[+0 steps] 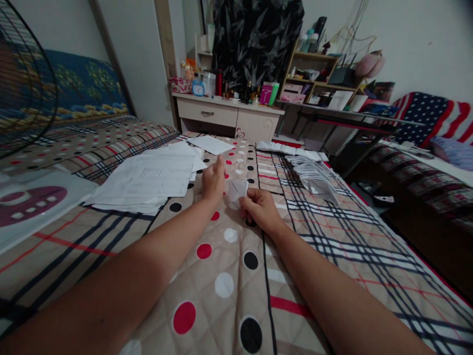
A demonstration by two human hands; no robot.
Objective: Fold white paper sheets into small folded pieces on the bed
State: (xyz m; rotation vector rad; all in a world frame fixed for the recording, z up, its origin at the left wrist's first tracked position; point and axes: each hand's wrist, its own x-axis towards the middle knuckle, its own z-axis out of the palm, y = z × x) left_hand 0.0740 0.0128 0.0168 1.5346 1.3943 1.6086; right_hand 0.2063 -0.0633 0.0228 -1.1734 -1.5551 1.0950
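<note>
A small folded piece of white paper stands up between my two hands, above the spotted bed cover. My right hand is closed, pinching its lower right edge between thumb and fingers. My left hand is at the paper's left side with its thumb up and its fingers curled. Those fingertips are hidden, so what they hold cannot be made out. Left of my left hand lies a spread stack of printed paper sheets, and a separate sheet lies just beyond.
On the bed's right side lie a fanned pile of folded papers and a long row of folded papers. A white plastic bag is at the left, near a fan. A cluttered dresser stands beyond the bed.
</note>
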